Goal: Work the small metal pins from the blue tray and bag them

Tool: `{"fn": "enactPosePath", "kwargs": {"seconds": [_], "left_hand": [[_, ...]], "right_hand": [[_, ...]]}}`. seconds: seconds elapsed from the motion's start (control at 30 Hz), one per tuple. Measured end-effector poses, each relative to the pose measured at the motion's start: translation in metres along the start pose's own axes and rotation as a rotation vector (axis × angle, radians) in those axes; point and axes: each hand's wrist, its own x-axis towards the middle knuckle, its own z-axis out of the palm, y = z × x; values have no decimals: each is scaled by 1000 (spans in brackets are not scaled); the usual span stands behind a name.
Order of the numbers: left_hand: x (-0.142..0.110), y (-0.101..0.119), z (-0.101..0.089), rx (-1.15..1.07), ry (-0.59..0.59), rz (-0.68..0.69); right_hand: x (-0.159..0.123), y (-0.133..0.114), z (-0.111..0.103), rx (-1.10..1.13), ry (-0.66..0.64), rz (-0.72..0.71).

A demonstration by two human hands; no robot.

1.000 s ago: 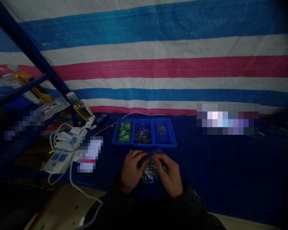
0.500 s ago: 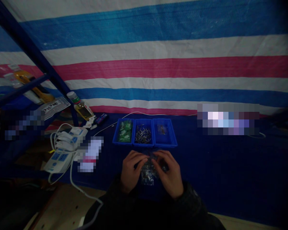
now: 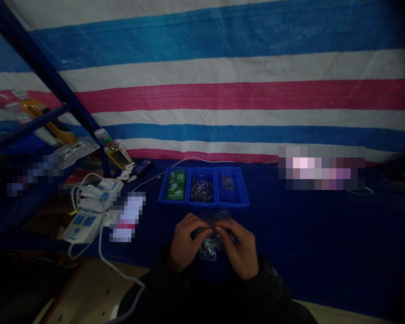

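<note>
Two hands of mine, the left hand (image 3: 191, 240) and the right hand (image 3: 239, 249), meet over a clear bag (image 3: 209, 243) at the near middle of the blue sheet (image 3: 307, 234), straight in front of my body. Set against a second ago, my fingertips have closed in, so the two hands nearly touch above the bag and the plastic is gathered up between them. Both hands are curled, not spread, with the fingers pressed together, and each seems to pinch a fold of the bag, though my fingers hide the exact grip. The bag looks soft and crumpled, with small shiny metal bits bunched in its lower part, too small to tell apart. Just beyond it, three blue trays stand side by side: the left tray (image 3: 173, 186) holds green packets, the middle tray (image 3: 200, 188) a loose heap of metal pins, and the right tray (image 3: 232, 186) a small packet I cannot make out. Further left lie two white power strips (image 3: 81, 227) among loops of white cable (image 3: 116, 265), beside a blurred white item (image 3: 127, 217). Beyond those, a tilted bottle (image 3: 114, 150) stands near a blue shelf post (image 3: 43, 72), and a striped tarp (image 3: 222, 94) hangs along the far side.
</note>
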Motion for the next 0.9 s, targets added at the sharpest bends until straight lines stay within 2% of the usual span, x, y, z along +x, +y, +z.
{"fn": "enactPosePath", "kwargs": {"seconds": [0.2,0.43,0.9], "left_hand": [[-2,1,-3,-6,103,-56],[0,4,-4,-39,-23,-48],[-1,5,-3,-20,1,-28]], "right_hand": [[2,-1,4,8,-121,2],[3,-2,2,-1,-69,-18],[1,1,1,1,-86,-8]]}}
